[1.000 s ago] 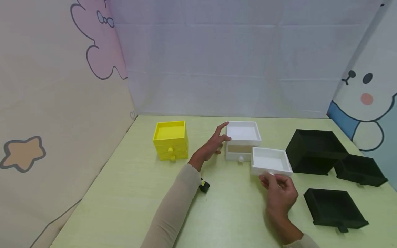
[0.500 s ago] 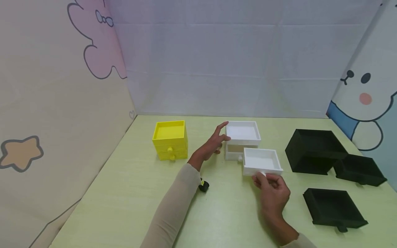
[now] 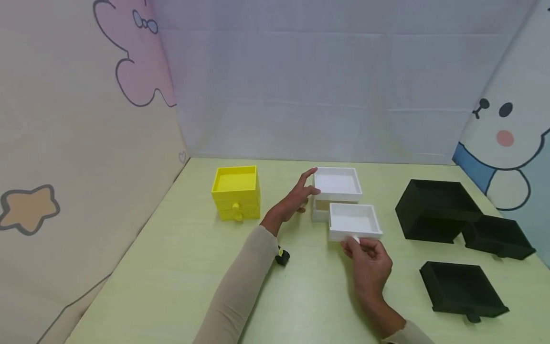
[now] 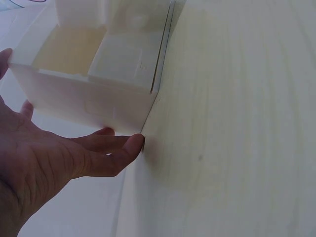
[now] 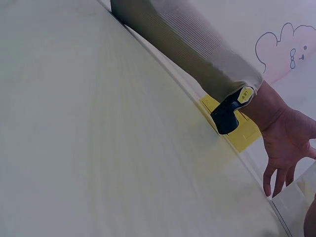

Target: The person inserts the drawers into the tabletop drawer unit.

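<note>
The right hand [image 3: 370,267] pinched the knob [image 3: 356,240] of a white drawer [image 3: 354,220], just in front of a white cabinet [image 3: 337,184] and partly hiding it, while the left hand [image 3: 293,202], fingers spread and grasping nothing, touched the cabinet's side. A yellow drawer unit [image 3: 236,198] stood left on the counter [image 3: 172,267]; a black cabinet [image 3: 442,193] and two black drawers [image 3: 466,286] lay right.

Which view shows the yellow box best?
The head view: the yellow box stands unobstructed, its top, front and knobs visible. In the right wrist view, the left sleeve and wrist camera partly hide it; the left wrist view misses it.
</note>
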`<state>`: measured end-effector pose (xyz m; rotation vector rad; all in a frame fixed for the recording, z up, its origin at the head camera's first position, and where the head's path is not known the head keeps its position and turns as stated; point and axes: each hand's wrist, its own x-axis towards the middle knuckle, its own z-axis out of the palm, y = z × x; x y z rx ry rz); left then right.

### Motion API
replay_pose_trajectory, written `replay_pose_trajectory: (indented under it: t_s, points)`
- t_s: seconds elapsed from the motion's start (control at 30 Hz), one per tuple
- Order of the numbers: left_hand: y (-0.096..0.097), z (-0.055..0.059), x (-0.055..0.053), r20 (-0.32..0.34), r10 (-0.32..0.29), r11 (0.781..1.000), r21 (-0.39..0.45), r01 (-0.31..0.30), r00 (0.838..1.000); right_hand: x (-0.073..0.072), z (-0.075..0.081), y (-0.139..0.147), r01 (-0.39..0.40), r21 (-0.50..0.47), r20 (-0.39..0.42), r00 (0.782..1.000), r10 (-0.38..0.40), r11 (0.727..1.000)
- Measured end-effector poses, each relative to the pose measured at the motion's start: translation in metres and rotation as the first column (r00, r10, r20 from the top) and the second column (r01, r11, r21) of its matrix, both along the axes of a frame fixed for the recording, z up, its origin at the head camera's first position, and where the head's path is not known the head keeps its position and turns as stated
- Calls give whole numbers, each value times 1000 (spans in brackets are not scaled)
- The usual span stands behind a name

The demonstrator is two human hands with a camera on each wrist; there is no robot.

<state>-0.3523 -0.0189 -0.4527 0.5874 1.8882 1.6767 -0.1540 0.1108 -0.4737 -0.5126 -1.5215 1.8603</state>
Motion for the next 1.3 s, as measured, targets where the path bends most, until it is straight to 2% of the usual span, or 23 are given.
replay_pose_trajectory:
  t_s: [0.37, 0.67, 1.03, 1.3]
  points:
    - [0, 1, 1, -9, 12, 1000, -9, -12, 1000, -7, -2, -13, -25, -1, -18, 1000, 25, 1000]
    - [0, 2, 2, -15, 2, 1000, -5, -2, 1000, -8, 0, -21, -56, 24, -76, 995, 58, 998]
    - [0, -1, -1, -11, 3, 1000, -6, -3, 1000, -12, -1, -24, -52, 7, -131, 990, 53, 999]
    - [0, -1, 0, -9, -2, 1000, 2, 2, 1000, -14, -1, -25, -46, 40, -131, 990, 51, 998]
